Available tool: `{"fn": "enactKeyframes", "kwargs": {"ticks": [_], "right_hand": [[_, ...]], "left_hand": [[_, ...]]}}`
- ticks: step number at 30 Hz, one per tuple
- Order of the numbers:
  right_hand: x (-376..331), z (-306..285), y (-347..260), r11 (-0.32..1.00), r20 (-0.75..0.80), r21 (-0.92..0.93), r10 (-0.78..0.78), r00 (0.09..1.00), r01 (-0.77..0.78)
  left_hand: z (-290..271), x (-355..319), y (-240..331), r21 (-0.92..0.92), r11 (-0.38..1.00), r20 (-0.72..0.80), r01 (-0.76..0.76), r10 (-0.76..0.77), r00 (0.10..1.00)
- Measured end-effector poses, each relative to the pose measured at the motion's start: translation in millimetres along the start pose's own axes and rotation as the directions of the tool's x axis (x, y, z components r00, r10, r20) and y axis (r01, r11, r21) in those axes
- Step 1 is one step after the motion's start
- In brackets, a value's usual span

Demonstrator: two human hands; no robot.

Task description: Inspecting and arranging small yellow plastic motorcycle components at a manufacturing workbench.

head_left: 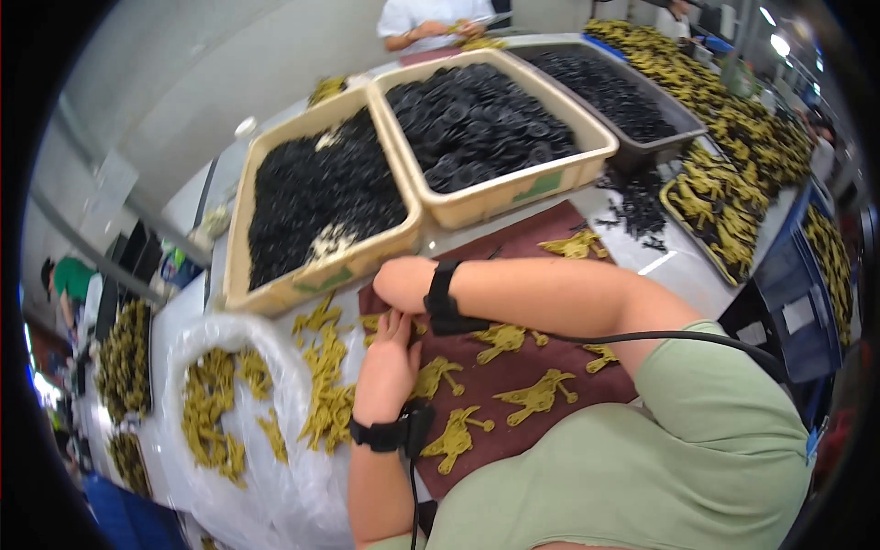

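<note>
My left hand (388, 356) lies on the left edge of a maroon mat (500, 380), its fingers stretched forward and flat, touching or just over an olive-yellow moulded piece. Just beyond it, my right hand (403, 282) reaches across to the left, beside the near wall of a cream bin. Its fingers bend down and out of sight, so whatever they hold is hidden. Flat olive-yellow pieces with a wide body and thin arms lie spaced out on the mat, among them one piece (539, 396) at the middle and another (456, 438) nearer me. Both wrists wear black straps with cables.
Cream bins of small black parts (321, 206) and black round discs (486, 124) stand beyond the mat, with a grey bin (683, 133) farther right. Left are loose yellow pieces (327, 380) and a clear plastic bag (261, 321). A tray (733, 273) of yellow-black pieces sits right. Co-workers are beyond.
</note>
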State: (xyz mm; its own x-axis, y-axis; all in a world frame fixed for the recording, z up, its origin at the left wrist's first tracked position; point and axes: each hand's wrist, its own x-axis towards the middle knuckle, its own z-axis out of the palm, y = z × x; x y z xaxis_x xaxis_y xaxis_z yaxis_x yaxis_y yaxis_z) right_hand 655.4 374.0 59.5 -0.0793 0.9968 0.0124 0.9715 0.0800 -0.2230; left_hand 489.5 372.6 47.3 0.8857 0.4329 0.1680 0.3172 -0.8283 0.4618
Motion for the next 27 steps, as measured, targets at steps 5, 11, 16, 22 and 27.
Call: {"fn": "enactKeyframes", "kwargs": {"ticks": [5,11,16,22,27], "right_hand": [[-40.9,-9.1,9.4,0.993,-0.307,0.115,0.007,0.952,0.030],[-144.0,-66.4,110.3,0.955,-0.213,-0.022,0.286,0.934,-0.297],[-222.2,-64.5,201.9,0.709,-0.123,-0.186,0.670,0.732,-0.681],[-246.1,-48.7,210.3,0.709,-0.044,-0.090,0.698,0.714,-0.699],[-215.4,-84.4,146.9,0.811,-0.248,0.091,0.581,0.775,-0.578]], "left_hand": [[4.0,-6.8,-3.6,0.063,0.995,0.026,0.073,-0.075,0.997],[6.7,-8.3,-6.3,0.055,0.995,0.014,0.084,-0.085,0.996],[-2.6,-12.2,-0.6,0.262,0.965,-0.068,0.017,0.001,0.998],[-52.7,-36.2,37.9,0.001,0.998,0.034,0.066,-0.066,0.997],[-49.9,-41.7,53.6,-0.037,0.996,0.218,-0.083,0.089,0.972]]}}
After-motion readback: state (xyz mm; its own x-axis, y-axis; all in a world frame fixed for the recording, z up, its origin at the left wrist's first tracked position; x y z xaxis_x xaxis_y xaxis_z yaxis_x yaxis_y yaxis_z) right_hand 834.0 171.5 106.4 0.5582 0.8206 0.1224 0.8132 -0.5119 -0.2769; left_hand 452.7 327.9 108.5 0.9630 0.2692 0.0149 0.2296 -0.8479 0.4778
